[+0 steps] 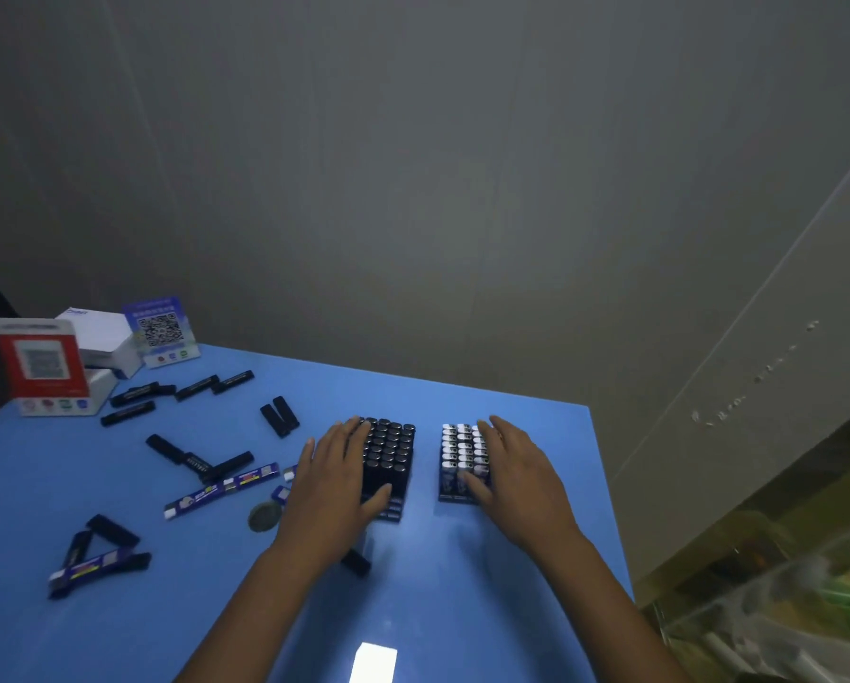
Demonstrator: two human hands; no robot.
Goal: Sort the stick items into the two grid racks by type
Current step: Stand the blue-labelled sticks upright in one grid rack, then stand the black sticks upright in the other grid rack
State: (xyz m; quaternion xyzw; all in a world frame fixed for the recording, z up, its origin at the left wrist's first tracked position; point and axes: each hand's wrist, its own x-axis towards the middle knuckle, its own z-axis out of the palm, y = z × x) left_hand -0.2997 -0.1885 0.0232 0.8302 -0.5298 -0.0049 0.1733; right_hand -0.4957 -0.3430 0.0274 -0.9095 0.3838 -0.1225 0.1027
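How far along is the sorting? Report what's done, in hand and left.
Done: the left rack looks full of black-topped sticks, and the right rack holds white-and-blue ones. In hand: the left hand holds the left rack and the right hand holds the right rack. Left: black sticks and blue-printed sticks lie loose on the blue table.

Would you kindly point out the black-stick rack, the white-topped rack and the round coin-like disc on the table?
black-stick rack (392, 448), head view, on the dark stick tops.
white-topped rack (457, 448), head view, on the uncovered white tops.
round disc (264, 516), head view, on its face.
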